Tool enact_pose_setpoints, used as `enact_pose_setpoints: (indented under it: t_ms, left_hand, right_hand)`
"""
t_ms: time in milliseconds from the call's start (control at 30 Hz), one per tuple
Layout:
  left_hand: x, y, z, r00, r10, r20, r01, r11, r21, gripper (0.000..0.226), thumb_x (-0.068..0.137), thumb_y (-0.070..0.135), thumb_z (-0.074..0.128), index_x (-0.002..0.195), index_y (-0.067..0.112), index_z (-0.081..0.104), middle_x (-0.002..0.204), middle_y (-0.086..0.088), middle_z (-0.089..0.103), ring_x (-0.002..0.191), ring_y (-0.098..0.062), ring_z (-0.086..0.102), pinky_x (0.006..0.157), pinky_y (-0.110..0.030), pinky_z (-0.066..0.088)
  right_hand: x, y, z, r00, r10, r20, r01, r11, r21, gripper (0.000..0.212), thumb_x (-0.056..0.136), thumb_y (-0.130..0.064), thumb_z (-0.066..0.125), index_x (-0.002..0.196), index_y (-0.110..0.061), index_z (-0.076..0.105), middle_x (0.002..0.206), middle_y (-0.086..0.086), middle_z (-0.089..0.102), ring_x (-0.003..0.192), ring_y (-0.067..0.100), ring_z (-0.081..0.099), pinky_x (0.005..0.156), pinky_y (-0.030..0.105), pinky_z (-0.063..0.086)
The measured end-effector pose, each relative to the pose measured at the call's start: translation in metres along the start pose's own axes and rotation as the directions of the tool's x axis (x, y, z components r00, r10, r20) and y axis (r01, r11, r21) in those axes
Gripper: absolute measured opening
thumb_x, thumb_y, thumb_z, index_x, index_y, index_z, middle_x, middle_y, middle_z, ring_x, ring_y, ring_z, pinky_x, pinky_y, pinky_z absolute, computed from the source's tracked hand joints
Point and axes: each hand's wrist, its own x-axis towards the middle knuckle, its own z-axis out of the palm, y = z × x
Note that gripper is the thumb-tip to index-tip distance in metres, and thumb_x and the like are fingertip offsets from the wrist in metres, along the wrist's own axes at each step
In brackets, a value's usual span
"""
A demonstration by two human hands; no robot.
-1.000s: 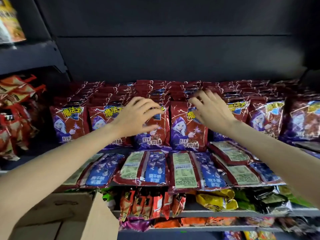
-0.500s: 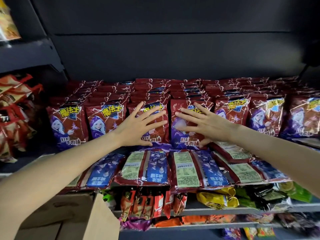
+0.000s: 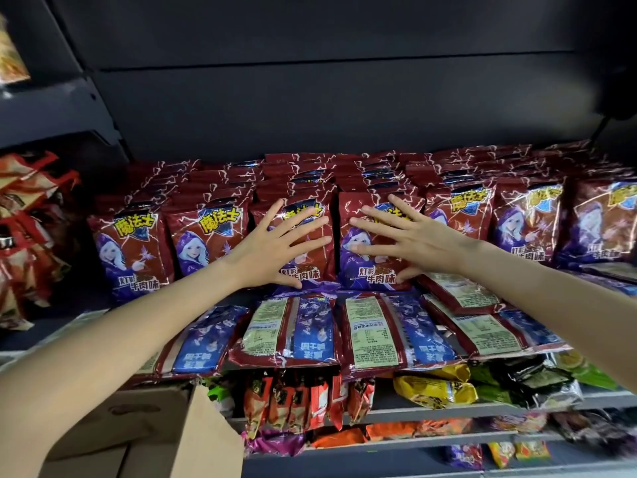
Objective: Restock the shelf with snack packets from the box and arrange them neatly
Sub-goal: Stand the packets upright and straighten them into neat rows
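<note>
Pressing flat-handed on two upright red snack packets at the front of the shelf (image 3: 86, 315).

The left hand (image 3: 272, 250) lies released, fingers spread straight, on the face of one front packet (image 3: 312, 270); the right hand (image 3: 413, 241), equally splayed, rests on the neighbouring packet (image 3: 358, 208). More packets stand in rows behind and to either side, others lie flat (image 3: 375, 332) just below the hands, and the cardboard box (image 3: 193, 439) sits open at lower left.

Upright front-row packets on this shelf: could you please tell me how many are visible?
7, left to right, one under the left hand, one under the right hand, then. More may continue past the right edge.
</note>
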Motion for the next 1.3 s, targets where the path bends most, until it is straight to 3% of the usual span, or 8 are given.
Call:
enact_pose_setpoints:
  t_ms: [200, 300, 367, 500, 633, 767, 867, 1300]
  left_hand:
    - [0.004, 0.007, -0.028, 0.985, -0.05, -0.167, 0.006, 0.967, -0.255, 0.05, 0.09, 0.055, 0.044, 0.126, 0.023, 0.058, 0.134, 0.001, 0.054, 0.134, -0.017, 0.034, 0.114, -0.043, 0.016]
    - [0.019, 0.022, -0.055, 0.967, -0.146, -0.209, 0.056, 0.922, -0.382, 0.036, 0.091, 0.042, 0.044, 0.111, 0.021, 0.066, 0.106, 0.005, 0.068, 0.108, -0.017, 0.057, 0.1, -0.034, 0.033]
    - [0.033, 0.04, -0.074, 0.963, -0.235, -0.131, 0.153, 0.88, -0.451, 0.032, 0.091, 0.039, 0.052, 0.116, 0.023, 0.063, 0.108, 0.005, 0.067, 0.107, -0.017, 0.058, 0.098, -0.034, 0.035]
    - [0.069, 0.081, -0.093, 0.951, -0.299, -0.075, 0.225, 0.84, -0.493, 0.048, 0.089, 0.039, 0.059, 0.134, 0.027, 0.049, 0.136, 0.003, 0.05, 0.127, -0.017, 0.042, 0.106, -0.032, 0.025]
    - [0.104, 0.096, -0.087, 0.93, -0.364, 0.042, 0.354, 0.86, -0.368, 0.089, 0.077, 0.048, 0.07, 0.148, 0.037, 0.018, 0.158, -0.003, 0.006, 0.144, -0.024, 0.004, 0.112, -0.043, 0.001]
    - [0.12, 0.09, -0.075, 0.89, -0.387, 0.24, 0.439, 0.869, -0.229, 0.126, 0.06, 0.066, 0.073, 0.144, 0.043, -0.017, 0.156, -0.003, -0.02, 0.143, -0.027, -0.018, 0.109, -0.062, -0.006]
    - [0.123, 0.091, -0.068, 0.881, -0.387, 0.271, 0.435, 0.888, -0.146, 0.137, 0.051, 0.079, 0.067, 0.136, 0.042, -0.034, 0.156, -0.001, -0.021, 0.143, -0.026, -0.017, 0.106, -0.067, -0.01]
    - [0.129, 0.087, -0.061, 0.887, -0.419, 0.196, 0.452, 0.876, -0.172, 0.131, 0.052, 0.073, 0.072, 0.148, 0.034, -0.008, 0.153, -0.008, 0.014, 0.14, -0.024, 0.014, 0.108, -0.069, 0.0]
  right_hand:
    - [-0.032, 0.002, -0.017, 0.992, 0.08, -0.098, -0.057, 0.973, 0.223, 0.049, 0.086, -0.047, 0.054, 0.129, -0.025, 0.056, 0.149, 0.004, 0.037, 0.14, 0.025, 0.03, 0.114, 0.05, 0.025]
    - [-0.072, 0.006, -0.032, 0.967, 0.229, -0.109, -0.142, 0.846, 0.514, 0.038, 0.093, -0.048, 0.045, 0.112, -0.023, 0.066, 0.118, -0.004, 0.065, 0.111, 0.015, 0.058, 0.098, 0.044, 0.046]
    - [-0.101, 0.009, -0.045, 0.956, 0.294, -0.008, -0.208, 0.696, 0.687, 0.04, 0.09, -0.055, 0.045, 0.106, -0.025, 0.067, 0.1, -0.016, 0.066, 0.091, -0.002, 0.059, 0.088, 0.031, 0.051]
    - [-0.151, 0.015, -0.052, 0.94, 0.159, 0.301, -0.338, 0.545, 0.768, 0.051, 0.076, -0.065, 0.058, 0.116, -0.035, 0.052, 0.109, -0.028, 0.053, 0.099, -0.019, 0.047, 0.088, 0.003, 0.036]
    - [-0.168, 0.022, -0.041, 0.939, 0.135, 0.317, -0.326, 0.649, 0.687, 0.048, 0.08, -0.067, 0.052, 0.117, -0.037, 0.045, 0.117, -0.013, 0.058, 0.099, 0.001, 0.055, 0.09, 0.03, 0.046]
    - [-0.153, 0.044, -0.044, 0.949, 0.274, 0.158, -0.309, 0.696, 0.648, 0.026, 0.093, -0.038, 0.055, 0.112, -0.021, 0.056, 0.093, -0.005, 0.067, 0.062, -0.005, 0.056, 0.077, 0.034, 0.053]
    - [-0.137, 0.068, -0.032, 0.905, 0.418, 0.079, -0.382, 0.72, 0.579, 0.031, 0.097, -0.035, 0.049, 0.121, -0.016, 0.057, 0.102, 0.009, 0.069, 0.086, 0.025, 0.066, 0.078, 0.041, 0.053]
    - [-0.087, 0.101, 0.002, 0.803, 0.567, 0.183, -0.576, 0.66, 0.483, 0.031, 0.099, -0.026, 0.045, 0.127, -0.023, 0.058, 0.12, 0.012, 0.064, 0.108, 0.034, 0.06, 0.089, 0.041, 0.048]
